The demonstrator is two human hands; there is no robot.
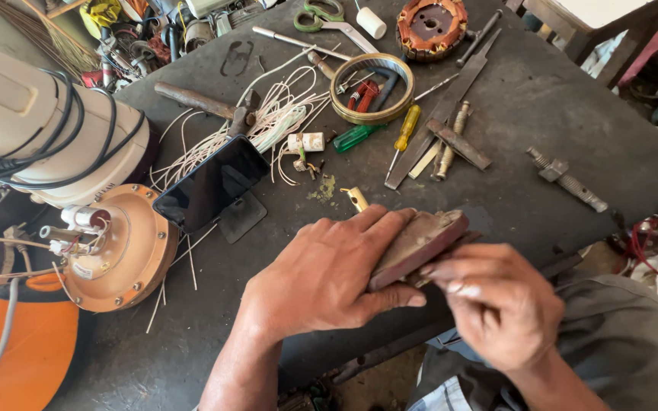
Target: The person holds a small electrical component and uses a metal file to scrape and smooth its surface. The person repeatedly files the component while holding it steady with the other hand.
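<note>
We saw bright daylight falling from the far right, washing out the pale surfaces in the far right corner and putting a soft sheen on the dark table (542,114). Shadows were short and soft. Focus was sharp at the centre, while the wide lens bent the edges.

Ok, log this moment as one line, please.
left hand: grips reddish flat block | right hand: fingers at block's underside | bench: phone, screwdrivers

Reddish-brown flat block (418,245), perhaps wooden, tilted, held above dark table edge
</note>
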